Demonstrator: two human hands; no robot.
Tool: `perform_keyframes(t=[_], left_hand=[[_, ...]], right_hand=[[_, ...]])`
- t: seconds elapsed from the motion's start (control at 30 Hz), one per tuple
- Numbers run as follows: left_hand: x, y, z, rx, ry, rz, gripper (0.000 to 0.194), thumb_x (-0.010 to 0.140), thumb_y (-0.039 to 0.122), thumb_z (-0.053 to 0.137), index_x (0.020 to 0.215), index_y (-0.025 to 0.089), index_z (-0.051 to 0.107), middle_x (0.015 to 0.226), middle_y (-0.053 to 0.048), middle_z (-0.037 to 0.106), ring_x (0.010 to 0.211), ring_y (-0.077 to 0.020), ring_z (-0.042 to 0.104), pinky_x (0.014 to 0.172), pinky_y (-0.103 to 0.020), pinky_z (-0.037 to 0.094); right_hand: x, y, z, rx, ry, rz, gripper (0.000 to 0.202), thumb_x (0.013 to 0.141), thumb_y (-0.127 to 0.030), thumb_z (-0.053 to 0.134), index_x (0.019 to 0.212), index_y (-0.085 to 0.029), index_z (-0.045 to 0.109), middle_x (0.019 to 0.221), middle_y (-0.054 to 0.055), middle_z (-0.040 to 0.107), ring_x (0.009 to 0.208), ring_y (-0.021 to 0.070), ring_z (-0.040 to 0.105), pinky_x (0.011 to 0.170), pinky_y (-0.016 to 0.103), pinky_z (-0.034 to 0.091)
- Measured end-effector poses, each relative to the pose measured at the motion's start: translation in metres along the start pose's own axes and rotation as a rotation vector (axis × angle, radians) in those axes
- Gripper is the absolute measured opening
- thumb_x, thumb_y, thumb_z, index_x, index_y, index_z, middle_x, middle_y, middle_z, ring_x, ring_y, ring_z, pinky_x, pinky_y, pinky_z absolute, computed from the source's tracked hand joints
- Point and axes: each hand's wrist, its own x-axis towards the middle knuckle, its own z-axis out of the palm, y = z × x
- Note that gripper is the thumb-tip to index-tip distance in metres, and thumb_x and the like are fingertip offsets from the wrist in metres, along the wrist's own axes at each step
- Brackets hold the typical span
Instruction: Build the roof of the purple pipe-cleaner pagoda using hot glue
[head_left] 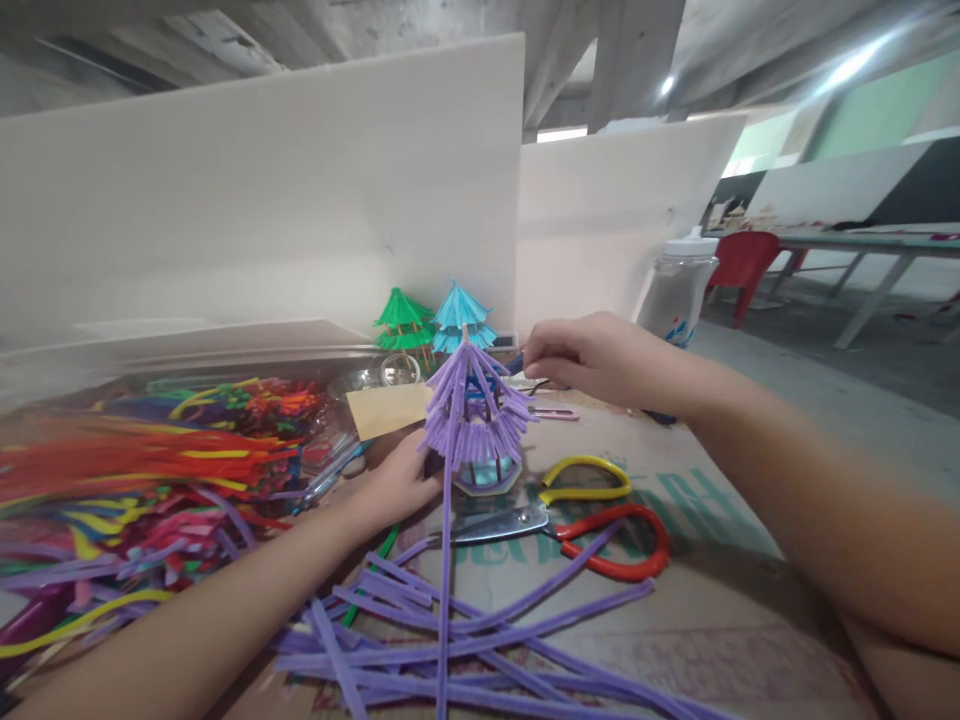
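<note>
A small purple pagoda model [480, 430] with two tiers of pipe-cleaner roof stands upright on a pale base. My left hand [405, 475] grips its left side, with the fingertips hidden behind it. One long purple pipe cleaner [445, 590] hangs from its lower roof toward me. Beyond the model's right side, my right hand [581, 350] is closed with curled fingers, near a dark blue object that I cannot make out. Scissors [551, 520] with one yellow and one red handle lie in front of the model. Loose purple pipe cleaners [480, 660] are spread nearest me.
Behind stand a green pagoda model [405, 320] and a light-blue one [463, 318]. Piles of coloured pipe cleaners [150, 460] fill the left side. A roll of clear tape [400, 370], a yellowish card [390, 410] and a plastic bottle [679, 285] are around. White boards [262, 200] rise behind.
</note>
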Motion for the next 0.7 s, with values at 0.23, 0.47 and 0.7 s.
perform_keyframes(t=[0.23,0.47,0.7], left_hand=[[-0.001,-0.003,0.002,0.018,-0.013,-0.041,0.035,0.087,0.025,0.058,0.119,0.013,0.06,0.127,-0.015,0.064,0.121,-0.032,0.058,0.107,-0.049,0.045],[-0.002,-0.005,0.002,0.028,-0.006,-0.005,0.033,0.09,0.03,0.055,0.116,0.013,0.061,0.125,-0.016,0.063,0.119,-0.0317,0.059,0.105,-0.049,0.046],[-0.001,-0.005,0.002,0.018,-0.019,-0.018,0.03,0.088,0.026,0.057,0.115,0.015,0.061,0.126,-0.014,0.063,0.12,-0.0307,0.058,0.107,-0.047,0.045]], right_hand=[[0.009,0.02,0.006,-0.368,-0.014,0.087,0.025,0.095,-0.034,0.052,0.084,-0.021,0.07,0.081,0.004,0.072,0.074,0.0178,0.061,0.061,0.028,0.03],[0.022,0.05,0.03,0.283,-0.184,0.211,0.037,0.089,-0.03,0.057,0.122,-0.018,0.067,0.099,0.005,0.074,0.081,0.0159,0.064,0.07,0.026,0.044],[0.022,0.04,0.038,0.296,-0.222,0.195,0.047,0.079,-0.044,0.07,0.119,-0.019,0.071,0.097,0.005,0.072,0.081,0.0179,0.062,0.067,0.028,0.042]])
